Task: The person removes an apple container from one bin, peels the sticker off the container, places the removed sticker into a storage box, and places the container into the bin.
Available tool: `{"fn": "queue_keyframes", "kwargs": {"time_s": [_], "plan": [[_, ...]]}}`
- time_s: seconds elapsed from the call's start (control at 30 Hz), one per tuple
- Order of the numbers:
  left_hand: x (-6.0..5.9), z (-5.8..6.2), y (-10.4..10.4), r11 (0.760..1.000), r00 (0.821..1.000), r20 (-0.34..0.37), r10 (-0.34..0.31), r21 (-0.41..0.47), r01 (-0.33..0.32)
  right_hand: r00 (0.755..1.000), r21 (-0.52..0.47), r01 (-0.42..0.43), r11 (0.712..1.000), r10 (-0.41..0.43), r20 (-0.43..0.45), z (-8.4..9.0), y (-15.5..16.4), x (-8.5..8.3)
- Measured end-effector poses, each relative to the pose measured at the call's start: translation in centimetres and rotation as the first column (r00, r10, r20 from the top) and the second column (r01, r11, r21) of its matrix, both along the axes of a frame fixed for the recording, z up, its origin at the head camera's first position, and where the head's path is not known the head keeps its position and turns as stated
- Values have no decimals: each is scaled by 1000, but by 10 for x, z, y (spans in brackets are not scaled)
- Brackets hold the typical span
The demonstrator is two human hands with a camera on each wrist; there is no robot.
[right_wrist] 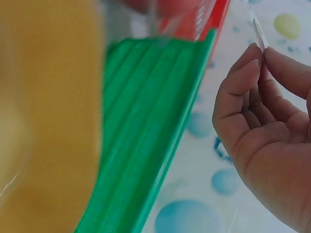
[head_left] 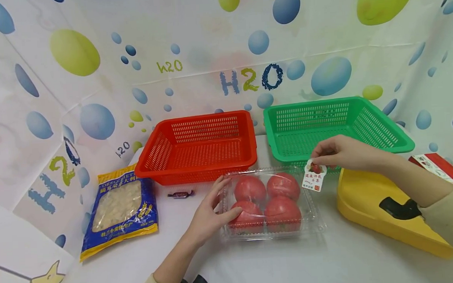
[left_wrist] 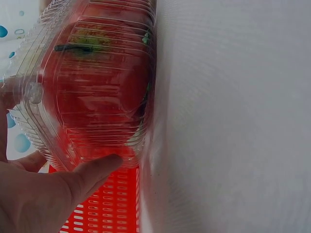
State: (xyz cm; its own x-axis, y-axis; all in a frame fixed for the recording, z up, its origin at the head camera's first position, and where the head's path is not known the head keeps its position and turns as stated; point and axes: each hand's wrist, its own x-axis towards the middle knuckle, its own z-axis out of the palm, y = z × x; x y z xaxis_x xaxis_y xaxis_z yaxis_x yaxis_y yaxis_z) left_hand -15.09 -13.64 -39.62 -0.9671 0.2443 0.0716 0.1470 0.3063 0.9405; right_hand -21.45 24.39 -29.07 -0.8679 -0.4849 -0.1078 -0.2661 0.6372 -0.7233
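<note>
A clear plastic fruit box with several red round fruits stands on the white table. My left hand grips its left end, thumb along the near side and fingers over the far edge; the left wrist view shows the box between thumb and fingers. Between thumb and forefinger, my right hand pinches a small white label with a red fruit picture and printed characters. The label hangs beside the box's right end. Edge-on, the label appears as a thin strip in the right wrist view.
Behind the box stand a red basket and a green basket. A yellow tray lies under my right forearm, with a red box behind it. At left are a blue pasta bag and a small wrapped candy.
</note>
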Motion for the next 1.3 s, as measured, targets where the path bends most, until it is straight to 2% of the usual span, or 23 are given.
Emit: {"fn": "queue_keyframes", "kwargs": {"time_s": [0.33, 0.6, 0.8, 1.03, 1.17, 1.3], "plan": [[0, -1, -2, 1000, 1000, 6, -3, 3, 3, 995, 22, 67, 997, -69, 78, -22, 64, 4], [0, 0, -2, 1000, 1000, 1, -5, 0, 5, 988, 83, 71, 994, -82, 133, -44, 93, 5], [0, -1, -1, 1000, 1000, 12, 4, -11, -4, 984, 96, 27, 995, -43, 174, -56, 100, 3], [0, 0, -1, 1000, 1000, 13, -2, -6, 2, 979, 112, 8, 994, -31, 201, -62, 99, 2], [-1, 0, -1, 1000, 1000, 16, -10, -11, 10, 977, 172, -11, 985, -27, 214, -61, 101, 3], [-2, -1, -2, 1000, 1000, 15, -13, -15, 13, 981, 214, -33, 976, -9, 191, -51, 102, 4]]}}
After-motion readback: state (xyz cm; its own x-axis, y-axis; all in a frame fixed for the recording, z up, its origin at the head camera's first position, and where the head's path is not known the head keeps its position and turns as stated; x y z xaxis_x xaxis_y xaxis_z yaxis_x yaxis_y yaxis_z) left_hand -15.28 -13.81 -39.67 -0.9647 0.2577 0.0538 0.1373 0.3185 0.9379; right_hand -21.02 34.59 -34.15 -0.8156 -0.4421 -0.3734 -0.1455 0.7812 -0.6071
